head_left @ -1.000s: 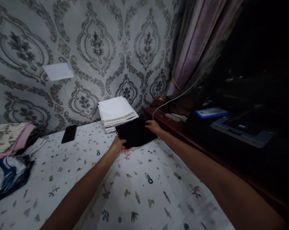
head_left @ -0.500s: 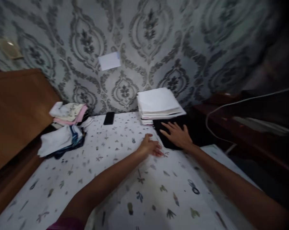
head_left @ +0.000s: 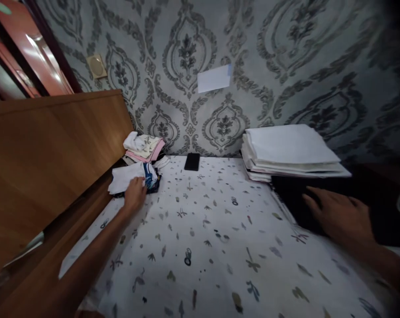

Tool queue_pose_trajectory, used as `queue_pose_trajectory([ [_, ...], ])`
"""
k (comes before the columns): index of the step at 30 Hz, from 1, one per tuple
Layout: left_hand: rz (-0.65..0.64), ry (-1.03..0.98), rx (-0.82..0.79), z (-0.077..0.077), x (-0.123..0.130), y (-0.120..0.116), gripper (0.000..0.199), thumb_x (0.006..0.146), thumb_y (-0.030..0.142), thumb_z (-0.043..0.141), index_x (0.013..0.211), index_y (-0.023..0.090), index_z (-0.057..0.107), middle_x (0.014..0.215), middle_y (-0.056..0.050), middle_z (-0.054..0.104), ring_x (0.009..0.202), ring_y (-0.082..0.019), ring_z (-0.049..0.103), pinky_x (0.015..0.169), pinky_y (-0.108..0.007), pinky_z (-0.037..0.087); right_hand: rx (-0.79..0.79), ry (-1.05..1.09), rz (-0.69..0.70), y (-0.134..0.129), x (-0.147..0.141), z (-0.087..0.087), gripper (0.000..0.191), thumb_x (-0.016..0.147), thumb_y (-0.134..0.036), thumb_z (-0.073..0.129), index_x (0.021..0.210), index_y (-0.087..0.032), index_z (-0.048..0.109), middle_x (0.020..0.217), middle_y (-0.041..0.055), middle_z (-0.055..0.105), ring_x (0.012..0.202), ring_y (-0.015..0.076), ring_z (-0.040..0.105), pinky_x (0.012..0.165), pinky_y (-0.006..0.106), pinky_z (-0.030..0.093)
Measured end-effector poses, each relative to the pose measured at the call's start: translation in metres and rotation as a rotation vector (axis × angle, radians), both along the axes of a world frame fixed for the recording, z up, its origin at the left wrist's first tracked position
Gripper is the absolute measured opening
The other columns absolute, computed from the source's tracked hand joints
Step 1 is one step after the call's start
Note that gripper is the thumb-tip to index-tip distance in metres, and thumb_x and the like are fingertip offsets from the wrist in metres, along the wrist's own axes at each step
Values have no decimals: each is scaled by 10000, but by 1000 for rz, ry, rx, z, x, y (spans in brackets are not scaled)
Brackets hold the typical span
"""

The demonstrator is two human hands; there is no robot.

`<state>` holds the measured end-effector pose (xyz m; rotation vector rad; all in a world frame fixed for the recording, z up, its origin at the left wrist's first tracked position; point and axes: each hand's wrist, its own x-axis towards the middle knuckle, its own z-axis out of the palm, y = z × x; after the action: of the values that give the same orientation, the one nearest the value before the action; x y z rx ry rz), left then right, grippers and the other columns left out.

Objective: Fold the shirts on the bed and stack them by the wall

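Observation:
My left hand [head_left: 135, 192] reaches to the near edge of a low stack of folded clothes, its fingertips touching the white folded garment [head_left: 125, 175] on top. Its fingers look slightly bent and apart; the garment is not lifted. Blue and dark patterned cloth [head_left: 151, 175] shows at that stack's right side. On the right, my right hand [head_left: 342, 214] rests palm down over a black folded cloth [head_left: 289, 203], fingers spread. Behind the black cloth lies a thick pile of white folded cloths [head_left: 291, 143].
A second pile of folded clothes [head_left: 145, 148], pink and cream, sits behind the first. A black phone [head_left: 192, 161] lies near the wall on the patterned white sheet [head_left: 200, 229]. A wooden board [head_left: 64, 154] stands along the left side. White paper [head_left: 214, 78] hangs on the wall.
My left hand has moved from the middle of the sheet leftward to the folded clothes. My right hand stays over the black cloth. The view has turned left.

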<state>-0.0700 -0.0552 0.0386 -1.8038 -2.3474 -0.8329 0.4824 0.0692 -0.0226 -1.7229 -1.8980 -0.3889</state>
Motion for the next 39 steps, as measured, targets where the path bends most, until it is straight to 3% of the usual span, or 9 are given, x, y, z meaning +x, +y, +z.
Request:
queue_pose_trajectory([
  [7, 179, 47, -61, 17, -77, -13, 53, 859, 207, 546, 833, 201, 592, 1003, -134, 652, 1081, -316, 558, 940, -377, 400, 42, 139, 156, -42, -39, 15, 395, 886, -425, 369, 1087, -244, 657, 1165, 206, 693, 1144, 357, 595, 983, 554, 410],
  [14, 195, -149, 92, 48, -43, -1, 168, 927, 203, 370, 959, 195, 534, 823, -54, 607, 890, -233, 592, 753, -293, 420, -267, 546, 600, -123, -148, 34, 422, 883, -539, 514, 1154, -257, 672, 1226, 136, 672, 1151, 319, 613, 1012, 526, 470],
  [17, -18, -311, 27, 38, 21, -20, 103, 891, 242, 429, 866, 207, 523, 671, 24, 527, 654, -162, 533, 613, -242, 406, -771, 920, 758, -163, -209, 42, 505, 845, -624, 597, 1171, -247, 681, 1203, 132, 682, 1087, 304, 644, 938, 481, 519],
  [20, -554, -771, -166, 28, 94, -64, 129, 892, 324, 476, 842, 207, 497, 697, 29, 522, 629, -136, 500, 587, -231, 394, -1273, 1498, 713, -193, -251, 46, 597, 803, -730, 593, 1127, -236, 679, 1136, 122, 705, 993, 281, 680, 811, 425, 561],
  [22, -806, -751, -285, 31, 128, -94, 123, 878, 312, 534, 836, 200, 506, 736, 22, 549, 672, -129, 506, 623, -227, 396, -1430, 1748, 680, -203, -260, 45, 581, 779, -728, 630, 1034, -210, 696, 1044, 110, 728, 945, 263, 688, 775, 381, 555],
  [26, -1060, -539, -489, 51, 140, -112, 122, 904, 275, 522, 895, 185, 603, 832, -8, 657, 755, -141, 586, 695, -235, 438, -1290, 1902, 566, -203, -247, 39, 400, 677, -489, 843, 860, -158, 713, 788, 66, 735, 781, 208, 678, 717, 296, 507],
  [31, -688, -120, -204, 28, 97, -61, 340, 891, 235, 450, 1200, 176, 578, 1279, -134, 610, 1190, -255, 541, 1012, -391, 423, -1171, 1891, 599, -209, -230, 45, 407, 576, -374, 910, 860, -142, 735, 725, 42, 721, 666, 163, 625, 702, 286, 465],
  [33, -642, -17, -292, 8, 82, -40, 453, 841, 237, 506, 1291, 191, 532, 1347, -141, 572, 1235, -279, 521, 1031, -425, 412, -1152, 1842, 645, -213, -225, 49, 394, 557, -391, 914, 809, -146, 736, 704, 31, 707, 642, 155, 600, 701, 292, 455],
  [39, -677, -1, -450, -22, 63, -21, 136, 826, 331, 488, 800, 212, 547, 712, 14, 592, 697, -185, 559, 664, -300, 398, -966, 1731, 559, -217, -194, 49, 439, 681, -561, 802, 533, -176, 653, 550, -11, 591, 569, 120, 497, 625, 264, 404],
])
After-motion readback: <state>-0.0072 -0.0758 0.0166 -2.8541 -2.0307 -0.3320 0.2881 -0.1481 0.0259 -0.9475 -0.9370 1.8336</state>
